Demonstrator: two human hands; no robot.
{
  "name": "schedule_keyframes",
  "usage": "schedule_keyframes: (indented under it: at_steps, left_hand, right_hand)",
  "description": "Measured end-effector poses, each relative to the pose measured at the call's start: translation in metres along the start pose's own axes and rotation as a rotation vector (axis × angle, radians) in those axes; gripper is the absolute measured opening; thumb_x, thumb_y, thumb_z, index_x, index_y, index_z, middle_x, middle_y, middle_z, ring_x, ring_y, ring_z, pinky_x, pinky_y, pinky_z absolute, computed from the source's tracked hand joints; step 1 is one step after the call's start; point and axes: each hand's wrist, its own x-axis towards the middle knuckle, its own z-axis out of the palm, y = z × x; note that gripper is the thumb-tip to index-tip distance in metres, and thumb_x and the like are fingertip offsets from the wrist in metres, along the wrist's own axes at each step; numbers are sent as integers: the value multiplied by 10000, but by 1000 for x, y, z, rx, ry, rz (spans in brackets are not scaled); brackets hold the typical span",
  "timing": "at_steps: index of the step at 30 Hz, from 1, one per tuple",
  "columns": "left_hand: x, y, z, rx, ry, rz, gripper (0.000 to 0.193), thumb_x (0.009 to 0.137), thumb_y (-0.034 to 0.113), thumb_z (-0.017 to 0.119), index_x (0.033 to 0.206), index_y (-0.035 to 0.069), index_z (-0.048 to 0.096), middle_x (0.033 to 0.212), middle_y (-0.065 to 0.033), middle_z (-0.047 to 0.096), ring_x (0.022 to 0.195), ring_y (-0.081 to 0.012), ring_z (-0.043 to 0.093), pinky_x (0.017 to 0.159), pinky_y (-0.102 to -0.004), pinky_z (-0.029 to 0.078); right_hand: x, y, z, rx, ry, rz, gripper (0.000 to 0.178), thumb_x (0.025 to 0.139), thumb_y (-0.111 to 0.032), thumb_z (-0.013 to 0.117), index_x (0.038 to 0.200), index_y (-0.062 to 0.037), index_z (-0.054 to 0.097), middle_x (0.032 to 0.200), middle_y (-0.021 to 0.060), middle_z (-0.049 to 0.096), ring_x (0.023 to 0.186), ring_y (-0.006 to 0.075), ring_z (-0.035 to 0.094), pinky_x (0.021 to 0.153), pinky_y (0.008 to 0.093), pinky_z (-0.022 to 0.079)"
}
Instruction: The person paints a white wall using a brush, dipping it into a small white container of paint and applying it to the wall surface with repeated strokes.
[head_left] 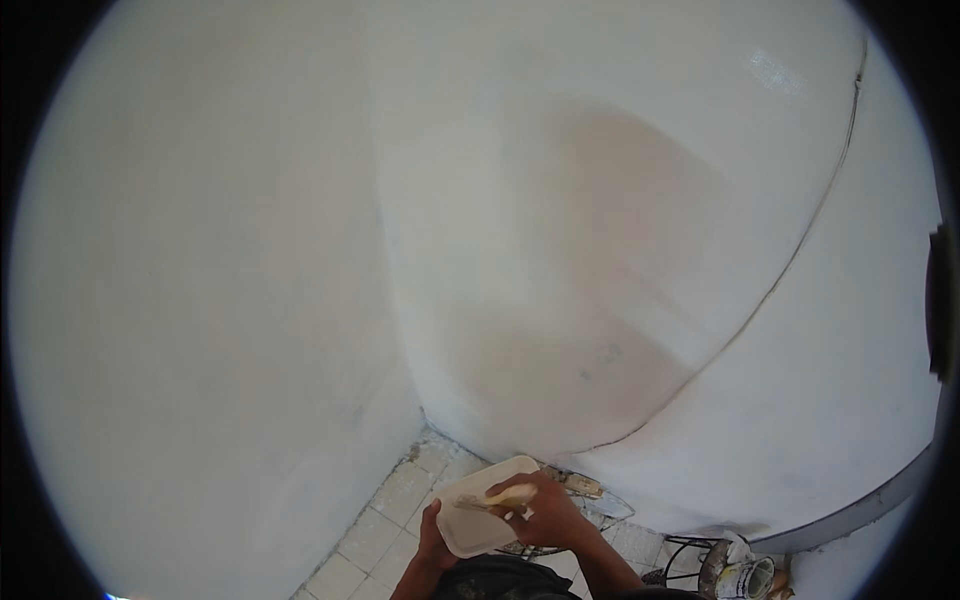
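My left hand [433, 543] grips the near left edge of a shallow cream-coloured tray [470, 542], its thumb up along the side. In my right hand [545, 512] is a paintbrush [516, 494] with a pale yellowish handle. The brush's bristle end lies over the inside of the tray, pointing left. Whether the bristles touch the bottom I cannot tell, and what the tray contains is not clear. Both hands are low in the view, close to my body.
A whitish wall [200, 300] meets a second wall [600, 250] in a corner ahead. A thin cable [770, 292] runs down the right wall. Below are pale floor tiles [385, 535]. At the lower right stand a dark-legged stool [683, 560] and a paint-smeared can [745, 578].
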Motion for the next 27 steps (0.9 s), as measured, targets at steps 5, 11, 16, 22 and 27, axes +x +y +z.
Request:
schedule_keyframes:
  at_steps: [5, 11, 16, 22, 27]
  left_hand:
    - [5, 5, 1, -42, 104, 48, 695, 856, 534, 356, 1347, 42, 354, 1259, -173, 504, 1137, -338, 518, 959, -468, 426]
    - [20, 34, -8, -19, 28, 53, 697, 847, 531, 362, 1351, 50, 352, 1275, -171, 492, 1153, -341, 504, 968, -482, 415]
    - [43, 70, -12, 43, -9, -41, 683, 853, 526, 325, 1360, 69, 349, 1298, -172, 471, 1184, -358, 472, 985, -503, 393]
    - [59, 112, -6, 42, -10, 8, 668, 847, 536, 333, 1356, 105, 357, 1277, -150, 488, 1139, -387, 491, 860, -612, 436]
    - [80, 131, -17, 8, -21, 57, 672, 832, 557, 351, 1344, 122, 375, 1264, -140, 498, 1104, -396, 511, 754, -652, 454]
  right_hand:
    - [1, 4, -3, 57, 228, -137, 152, 685, -76, 747, 823, -84, 683, 789, 23, 670, 627, 191, 627, 559, 312, 494]
    - [5, -1, 17, -108, 328, -117, 140, 704, -80, 746, 828, -76, 683, 778, 28, 676, 633, 166, 655, 543, 282, 517]
    - [22, 10, 30, 83, 498, 94, 174, 736, -147, 731, 894, -100, 674, 802, 52, 677, 658, 196, 656, 618, 299, 520]
    - [64, 40, 52, 801, 846, 680, 227, 839, -117, 652, 990, 45, 607, 808, 54, 628, 704, 137, 615, 577, 238, 474]
    - [91, 59, 40, 1300, 831, 780, 253, 875, -121, 582, 1072, 31, 534, 989, 95, 606, 840, 191, 623, 717, 316, 511]
